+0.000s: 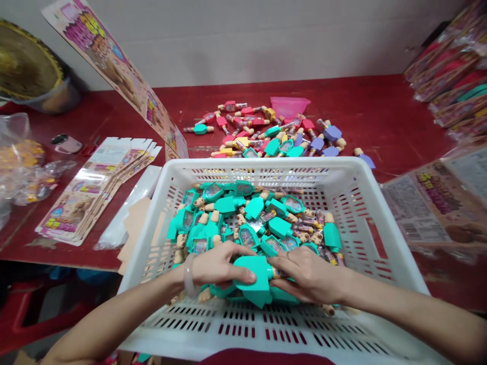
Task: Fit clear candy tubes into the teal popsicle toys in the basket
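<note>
Nearest us, the near wall of a slotted white plastic crate is filling the bottom of our view, and our forearms are reaching in over it. Our left hand, a pale bangle at its wrist, and our right hand are clenching one teal plastic toy from either side, at about 6 o'clock in the crate. Around it, a heap of matching teal toys is lying tangled. The risk sits here: their peach-coloured limbs could snag the toy we are gripping, and its smooth body could slip from a loose grip and jolt the heap. Beyond the crate, at 12 o'clock, red, yellow and purple toys are lying on the red desk, flat printed card blanks are sitting stacked at 9 o'clock, and wrapped packs are piled at 2 o'clock.
</note>
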The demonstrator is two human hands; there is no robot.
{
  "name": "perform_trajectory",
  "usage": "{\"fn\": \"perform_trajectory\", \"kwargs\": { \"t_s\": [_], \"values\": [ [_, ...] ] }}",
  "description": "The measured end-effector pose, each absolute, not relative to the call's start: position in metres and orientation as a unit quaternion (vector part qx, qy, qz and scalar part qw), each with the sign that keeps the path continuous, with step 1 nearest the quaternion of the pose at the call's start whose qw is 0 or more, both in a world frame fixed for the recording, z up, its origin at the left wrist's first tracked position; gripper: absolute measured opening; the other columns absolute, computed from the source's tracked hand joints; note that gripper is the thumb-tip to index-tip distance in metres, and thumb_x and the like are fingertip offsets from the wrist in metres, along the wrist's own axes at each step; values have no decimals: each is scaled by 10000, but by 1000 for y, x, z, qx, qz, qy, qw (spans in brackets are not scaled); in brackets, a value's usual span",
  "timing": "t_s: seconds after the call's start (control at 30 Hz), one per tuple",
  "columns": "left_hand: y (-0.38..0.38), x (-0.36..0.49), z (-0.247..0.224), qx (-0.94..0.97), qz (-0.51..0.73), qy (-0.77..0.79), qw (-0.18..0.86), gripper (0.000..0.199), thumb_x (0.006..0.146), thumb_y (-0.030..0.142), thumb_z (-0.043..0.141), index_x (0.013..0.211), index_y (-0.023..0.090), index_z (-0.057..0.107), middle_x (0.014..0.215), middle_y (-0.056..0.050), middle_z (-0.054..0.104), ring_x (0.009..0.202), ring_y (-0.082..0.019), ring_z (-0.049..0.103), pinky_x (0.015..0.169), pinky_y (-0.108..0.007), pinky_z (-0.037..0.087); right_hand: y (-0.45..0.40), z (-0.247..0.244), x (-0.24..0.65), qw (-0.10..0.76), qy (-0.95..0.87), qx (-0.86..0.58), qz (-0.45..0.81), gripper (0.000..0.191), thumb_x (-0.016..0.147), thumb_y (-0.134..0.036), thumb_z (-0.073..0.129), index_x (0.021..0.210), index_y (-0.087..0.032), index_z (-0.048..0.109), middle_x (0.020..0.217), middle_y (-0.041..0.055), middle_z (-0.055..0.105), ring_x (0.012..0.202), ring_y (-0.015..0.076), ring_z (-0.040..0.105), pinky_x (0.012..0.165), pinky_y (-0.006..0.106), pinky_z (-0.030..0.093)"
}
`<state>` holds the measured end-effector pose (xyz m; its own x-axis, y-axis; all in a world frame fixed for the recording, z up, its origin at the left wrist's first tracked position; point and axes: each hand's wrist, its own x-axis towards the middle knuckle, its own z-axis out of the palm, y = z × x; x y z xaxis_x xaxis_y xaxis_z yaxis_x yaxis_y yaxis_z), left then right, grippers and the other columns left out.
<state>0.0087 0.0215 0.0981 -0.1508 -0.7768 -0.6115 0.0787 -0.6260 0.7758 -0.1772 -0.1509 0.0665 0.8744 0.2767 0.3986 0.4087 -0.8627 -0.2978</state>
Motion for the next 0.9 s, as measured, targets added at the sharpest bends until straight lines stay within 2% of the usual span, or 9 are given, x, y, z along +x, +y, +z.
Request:
{"fn": "perform_trajectory", "kwargs": {
  "t_s": [0.2,0.3,0.4,0.47,0.5,0.6,0.7,0.8,0.9],
  "values": [
    [22,7,99,588,-671,-331,307,523,792,494,714,1177,153,614,600,53,485,443,-57,395,383,-159,295,-151,65,-176,218,-170,-946,-171,303,1053,-294,327,1053,-89,550,724,42,605,562,164,503,501,321,290],
    [23,6,95,591,-662,-345,306,489,804,498,696,1138,148,625,642,45,511,472,-59,399,414,-174,305,-152,63,-178,230,-168,-946,-155,307,1054,-310,336,1058,-93,552,737,46,612,576,165,507,512,315,289],
    [23,5,91,619,-599,-399,314,436,805,459,702,1117,161,641,845,1,615,684,-105,530,590,-200,427,-154,60,-178,241,-157,-951,-112,277,1044,-312,373,1063,-105,556,749,45,616,606,168,525,528,302,294],
    [22,4,87,645,-548,-428,317,434,796,447,712,1129,176,648,991,-19,642,864,-154,570,734,-238,464,-157,60,-176,248,-138,-957,-55,208,1010,-302,465,1049,-124,565,777,42,621,641,171,545,542,291,307],
    [22,3,85,655,-537,-427,315,451,791,453,715,1144,181,645,1009,-22,645,882,-164,576,748,-249,471,-158,60,-174,250,-125,-960,-21,174,986,-296,518,1026,-135,572,796,41,626,656,171,554,549,286,317],
    [18,2,77,662,-585,-353,307,550,782,507,704,1204,170,601,815,-1,629,630,-120,554,544,-223,449,-165,62,-165,233,-92,-967,51,156,918,-276,634,998,-152,583,863,44,639,722,182,582,586,281,356],
    [15,2,70,622,-670,-245,323,602,770,540,705,1195,135,572,655,24,576,433,-72,445,387,-181,340,-169,58,-158,143,-77,-986,34,180,865,-198,657,1020,-133,592,899,78,643,795,226,589,644,312,378],
    [14,2,65,545,-738,-177,356,592,758,521,725,1167,121,570,802,-53,670,402,-42,428,368,-170,312,-165,50,-158,56,-74,-996,8,83,818,-73,596,877,-129,606,792,85,634,724,232,576,621,326,350],
    [17,-2,63,537,-754,-197,324,590,755,531,727,1158,126,579,853,-72,692,389,-43,408,366,-184,298,-154,48,-163,49,-59,-996,51,119,776,-56,574,844,-135,629,724,81,645,638,226,574,550,318,296]
  ]
}}
